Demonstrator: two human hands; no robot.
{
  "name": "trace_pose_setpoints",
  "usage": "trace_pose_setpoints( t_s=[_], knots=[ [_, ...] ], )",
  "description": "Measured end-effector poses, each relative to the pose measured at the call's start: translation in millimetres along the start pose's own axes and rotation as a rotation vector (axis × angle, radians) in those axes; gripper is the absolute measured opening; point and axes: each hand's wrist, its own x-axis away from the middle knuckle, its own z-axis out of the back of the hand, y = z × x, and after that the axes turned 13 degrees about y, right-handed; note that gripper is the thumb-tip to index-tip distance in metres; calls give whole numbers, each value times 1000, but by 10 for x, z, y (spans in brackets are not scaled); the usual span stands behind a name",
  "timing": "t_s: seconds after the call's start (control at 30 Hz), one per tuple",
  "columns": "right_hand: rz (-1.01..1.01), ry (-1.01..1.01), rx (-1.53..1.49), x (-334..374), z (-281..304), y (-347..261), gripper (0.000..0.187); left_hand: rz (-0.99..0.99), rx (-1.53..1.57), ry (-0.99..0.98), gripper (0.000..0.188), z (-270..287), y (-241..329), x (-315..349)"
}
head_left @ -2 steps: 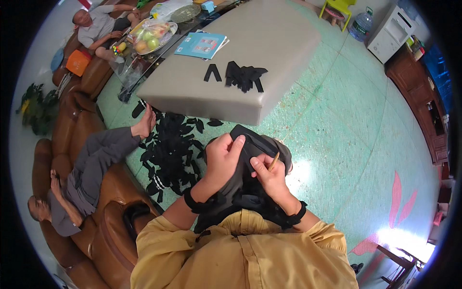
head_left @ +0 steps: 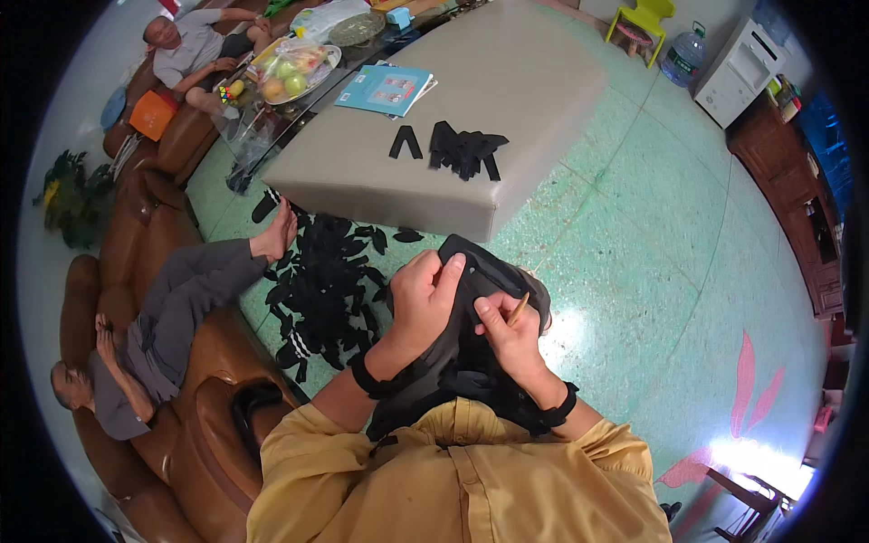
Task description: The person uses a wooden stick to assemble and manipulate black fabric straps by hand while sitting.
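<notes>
Over my lap, my left hand (head_left: 423, 299) is closed on a piece of black cloth (head_left: 472, 252), its thumb pressed flat on top. My right hand (head_left: 514, 348) is closed just to the right. A slim tan stick-like tool (head_left: 520, 309) pokes out between its thumb and fingers; the rest is hidden in the grip. The right thumb and fingertips meet at the cloth's lower edge, and I cannot tell whether they pinch it too. Ahead, a small pile of black cloth strips (head_left: 466, 150) lies on the beige padded bench, with one folded V-shaped strip (head_left: 405, 142) beside it.
Many black cloth pieces (head_left: 321, 271) are heaped on the green floor, left of my legs. Books (head_left: 385, 89) lie on the beige bench (head_left: 380, 201). One person (head_left: 149, 353) reclines on the brown sofa (head_left: 213, 389); another (head_left: 195, 54) sits near a fruit plate (head_left: 312, 83).
The room has shifted slightly right and down in the view. Both hands keep their holds and have hardly moved.
</notes>
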Motion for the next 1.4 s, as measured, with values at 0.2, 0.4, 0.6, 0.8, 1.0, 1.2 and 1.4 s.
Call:
trace_pose_setpoints(
  t_s=[0.2,0.4,0.6,0.8,1.0,1.2,1.4],
  knots=[
    [-170,2,-116,-30,40,9,26,890,737,-509,13,105,-157,-12],
    [-8,-262,5,-256,458,90,7,903,643,-567,13,221,-47,-157],
    [46,109,63,-402,383,-308,8,806,411,-612,11,195,-95,-79],
    [566,-37,391,-254,99,-450,10,718,385,-543,12,100,-83,2],
    [356,7,333,-277,35,-270,9,698,446,-520,13,99,-114,86],
    [443,78,497,-262,-14,-296,11,695,484,-462,14,51,-135,162],
    [546,72,770,-275,-45,-283,10,418,198,-473,15,27,-99,242]
  ],
)
